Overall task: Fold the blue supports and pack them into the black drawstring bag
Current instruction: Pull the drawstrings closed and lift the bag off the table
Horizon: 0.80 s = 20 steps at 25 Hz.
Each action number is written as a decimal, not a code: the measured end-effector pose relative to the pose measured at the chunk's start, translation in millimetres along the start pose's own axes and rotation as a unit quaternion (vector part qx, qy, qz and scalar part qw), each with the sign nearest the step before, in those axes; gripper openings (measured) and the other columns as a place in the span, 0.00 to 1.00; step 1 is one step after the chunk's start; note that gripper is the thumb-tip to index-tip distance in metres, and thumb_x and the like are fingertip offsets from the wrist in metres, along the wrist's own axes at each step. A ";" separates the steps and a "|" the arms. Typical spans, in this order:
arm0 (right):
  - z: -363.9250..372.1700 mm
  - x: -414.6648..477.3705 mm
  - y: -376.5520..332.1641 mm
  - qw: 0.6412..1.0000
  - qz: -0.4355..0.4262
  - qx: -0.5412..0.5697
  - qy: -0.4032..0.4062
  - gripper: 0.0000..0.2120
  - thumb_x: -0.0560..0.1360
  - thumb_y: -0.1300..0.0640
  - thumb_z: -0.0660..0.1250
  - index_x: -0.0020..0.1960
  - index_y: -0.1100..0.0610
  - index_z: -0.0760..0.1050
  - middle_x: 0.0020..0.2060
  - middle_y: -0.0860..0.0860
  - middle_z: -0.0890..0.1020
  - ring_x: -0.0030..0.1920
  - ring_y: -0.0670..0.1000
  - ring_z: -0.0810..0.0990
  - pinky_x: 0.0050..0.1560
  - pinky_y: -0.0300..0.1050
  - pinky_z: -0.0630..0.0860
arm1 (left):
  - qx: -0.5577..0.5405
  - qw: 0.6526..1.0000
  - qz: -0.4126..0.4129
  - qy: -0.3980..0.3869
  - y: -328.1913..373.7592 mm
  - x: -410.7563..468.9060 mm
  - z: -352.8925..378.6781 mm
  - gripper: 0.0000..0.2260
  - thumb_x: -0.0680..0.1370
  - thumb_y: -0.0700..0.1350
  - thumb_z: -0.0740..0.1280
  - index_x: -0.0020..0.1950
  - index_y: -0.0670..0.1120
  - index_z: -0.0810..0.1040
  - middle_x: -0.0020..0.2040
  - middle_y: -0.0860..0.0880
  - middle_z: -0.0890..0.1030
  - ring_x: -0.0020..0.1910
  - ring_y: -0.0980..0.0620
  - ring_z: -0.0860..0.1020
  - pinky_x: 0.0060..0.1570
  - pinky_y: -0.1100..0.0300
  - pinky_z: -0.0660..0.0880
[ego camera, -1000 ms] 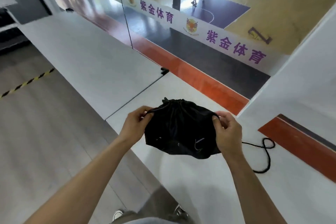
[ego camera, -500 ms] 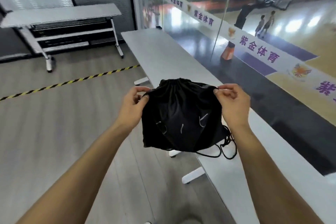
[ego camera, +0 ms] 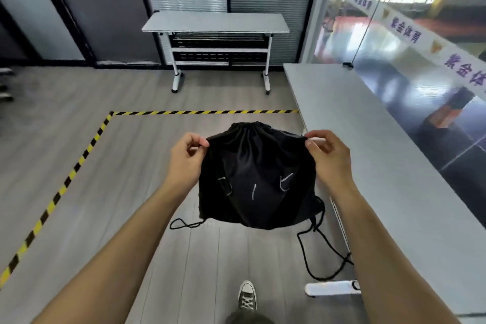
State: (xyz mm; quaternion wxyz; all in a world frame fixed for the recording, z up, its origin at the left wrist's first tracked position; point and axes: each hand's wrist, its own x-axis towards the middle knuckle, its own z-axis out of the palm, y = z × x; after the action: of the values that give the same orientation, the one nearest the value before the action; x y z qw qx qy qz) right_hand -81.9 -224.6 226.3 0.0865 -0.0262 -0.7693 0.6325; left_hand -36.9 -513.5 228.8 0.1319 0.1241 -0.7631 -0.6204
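Note:
The black drawstring bag (ego camera: 256, 179) hangs in the air in front of me, over the wooden floor. My left hand (ego camera: 185, 159) pinches its top left corner and my right hand (ego camera: 328, 154) pinches its top right corner. The bag's mouth is gathered at the top middle. Its black cords (ego camera: 324, 255) dangle below on the right, and a short loop of cord hangs at the lower left. No blue supports are in view.
A long grey table (ego camera: 368, 139) runs along the glass wall on my right, its white foot (ego camera: 332, 288) near my shoe (ego camera: 247, 294). A second grey table (ego camera: 215, 22) stands by the far wall. Yellow-black tape (ego camera: 205, 112) marks the floor.
I have turned left, away from the table, so the bag held in both hands now hangs over the floor instead of over the tabletop. The grip on the bag's corners is unchanged.

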 end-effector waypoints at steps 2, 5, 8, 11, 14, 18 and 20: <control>37.1 61.0 9.2 0.999 0.021 -0.007 -0.050 0.06 0.78 0.65 0.67 0.46 0.55 0.79 0.40 0.51 0.85 0.39 0.48 0.82 0.42 0.40 0.78 | 0.007 0.999 -0.032 0.027 -6.0 56.0 -5.8 0.12 0.80 0.32 0.63 0.42 0.47 0.76 0.37 0.45 0.79 0.37 0.49 0.78 0.33 0.66 0.75; 97.6 155.9 8.9 0.994 0.013 -0.026 -0.108 0.10 0.77 0.68 0.67 0.43 0.56 0.82 0.40 0.49 0.84 0.39 0.46 0.81 0.44 0.36 0.77 | 0.008 0.997 -0.050 0.065 -10.1 140.0 -19.4 0.10 0.81 0.34 0.64 0.43 0.46 0.78 0.40 0.43 0.82 0.38 0.50 0.81 0.37 0.63 0.78; 159.8 230.6 3.1 0.987 -0.001 -0.033 -0.155 0.09 0.78 0.68 0.67 0.49 0.58 0.85 0.42 0.48 0.85 0.37 0.39 0.84 0.40 0.27 0.76 | 0.012 0.992 -0.062 0.113 -17.2 217.0 -34.5 0.10 0.81 0.34 0.64 0.43 0.46 0.78 0.39 0.45 0.82 0.34 0.58 0.81 0.36 0.66 0.78; 230.3 311.2 4.7 0.981 -0.016 -0.026 -0.193 0.12 0.76 0.70 0.69 0.55 0.59 0.84 0.46 0.51 0.85 0.37 0.35 0.82 0.42 0.25 0.75 | 0.007 0.986 -0.075 0.146 -29.1 308.9 -47.5 0.10 0.81 0.36 0.64 0.43 0.47 0.81 0.38 0.49 0.83 0.34 0.59 0.81 0.37 0.65 0.79; 307.5 390.5 10.8 0.978 -0.036 -0.027 -0.206 0.16 0.74 0.72 0.71 0.57 0.58 0.83 0.49 0.49 0.86 0.48 0.39 0.84 0.51 0.31 0.78 | 0.002 0.985 -0.070 0.156 -41.8 408.3 -65.8 0.10 0.81 0.36 0.64 0.44 0.46 0.83 0.39 0.49 0.85 0.36 0.57 0.83 0.41 0.62 0.81; 408.5 506.6 2.5 0.991 -0.046 -0.034 -0.121 0.13 0.74 0.69 0.72 0.55 0.54 0.82 0.48 0.49 0.86 0.49 0.44 0.84 0.53 0.37 0.81 | -0.013 0.985 -0.069 0.158 -52.1 556.1 -96.6 0.11 0.80 0.35 0.64 0.44 0.46 0.83 0.37 0.50 0.85 0.39 0.49 0.83 0.46 0.51 0.81; 452.5 567.0 -7.5 0.995 -0.040 -0.044 -0.083 0.10 0.74 0.65 0.74 0.52 0.54 0.82 0.46 0.48 0.86 0.47 0.44 0.84 0.53 0.38 0.81 | -0.008 0.985 -0.062 0.159 -50.0 630.9 -106.9 0.11 0.80 0.35 0.65 0.44 0.47 0.84 0.39 0.49 0.85 0.41 0.47 0.83 0.45 0.56 0.81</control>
State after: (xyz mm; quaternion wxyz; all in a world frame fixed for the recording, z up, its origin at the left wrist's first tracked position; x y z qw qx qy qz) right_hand -714.3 -579.5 206.7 0.0463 0.0536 -0.8016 0.5937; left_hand -587.2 -843.9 230.5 0.2139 0.2667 -0.7181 -0.6062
